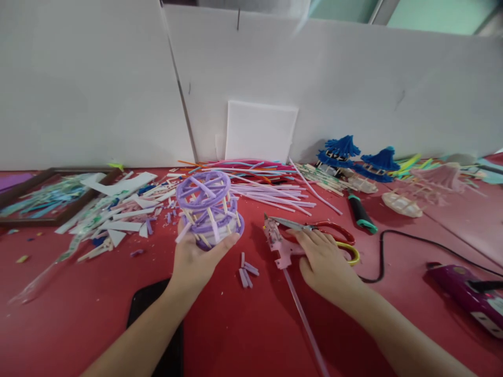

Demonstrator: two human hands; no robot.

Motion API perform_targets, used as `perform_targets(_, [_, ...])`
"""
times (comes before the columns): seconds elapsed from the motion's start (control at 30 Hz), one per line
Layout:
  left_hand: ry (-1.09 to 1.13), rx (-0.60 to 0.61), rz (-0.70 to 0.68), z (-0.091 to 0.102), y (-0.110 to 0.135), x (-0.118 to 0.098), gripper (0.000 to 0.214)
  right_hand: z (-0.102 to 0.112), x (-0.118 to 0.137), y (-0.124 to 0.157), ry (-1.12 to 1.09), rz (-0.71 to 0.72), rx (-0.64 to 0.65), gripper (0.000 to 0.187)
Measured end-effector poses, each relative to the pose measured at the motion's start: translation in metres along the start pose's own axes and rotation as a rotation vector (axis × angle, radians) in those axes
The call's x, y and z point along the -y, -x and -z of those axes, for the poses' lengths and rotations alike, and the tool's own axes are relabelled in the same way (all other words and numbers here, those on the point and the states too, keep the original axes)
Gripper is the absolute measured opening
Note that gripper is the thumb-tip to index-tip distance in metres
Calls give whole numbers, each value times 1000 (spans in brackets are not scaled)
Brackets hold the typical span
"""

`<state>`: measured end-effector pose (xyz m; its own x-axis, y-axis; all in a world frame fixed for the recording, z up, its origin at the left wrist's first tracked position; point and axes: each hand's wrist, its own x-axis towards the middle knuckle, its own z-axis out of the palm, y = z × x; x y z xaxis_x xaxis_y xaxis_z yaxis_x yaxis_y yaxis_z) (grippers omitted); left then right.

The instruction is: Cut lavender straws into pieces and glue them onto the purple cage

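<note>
My left hand (198,256) is wrapped round a small round frame of purple pipe cleaners and pale sticks (214,209), holding it above the table. My right hand (324,262) is closed on the handle of a pink hot glue gun (278,243), whose nozzle points away and to the left. Out of its back runs a long translucent glue stick (302,309). Just behind the fingers lie scissors (334,225) with red and yellow handles, partly covered by the hand. Several short purple cut pieces (247,273) rest between my hands.
Behind lie bundles of coloured pipe cleaners (271,193). White scraps (126,209) and a brown frame (39,222) are at left. A black phone (173,345) sits under my left forearm. At right are blue-roofed models (340,152), a black-green tool (359,212) and a corded magenta device (463,293).
</note>
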<state>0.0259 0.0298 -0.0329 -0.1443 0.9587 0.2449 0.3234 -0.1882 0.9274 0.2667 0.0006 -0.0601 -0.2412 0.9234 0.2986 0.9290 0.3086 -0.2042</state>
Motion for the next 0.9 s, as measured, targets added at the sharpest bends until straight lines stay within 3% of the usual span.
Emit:
perform_targets(0.17, [74, 68, 17, 0, -1, -4, 22, 6, 20, -6, -78, 81, -125, 35])
perform_targets(0.27, [146, 82, 21, -1, -1, -5, 22, 9, 40, -16, -301, 158, -84, 20])
perform_targets(0.5, [155, 59, 37, 0, 1, 8, 24, 6, 70, -45, -734, 95, 16, 4])
perform_targets(0.7, [156, 19, 80, 0, 1, 8, 22, -4, 41, -43, -252, 324, -151, 14])
perform_targets(0.9, [91, 34, 67, 2, -1, 3, 19, -11, 45, -35, -42, 522, 5, 24])
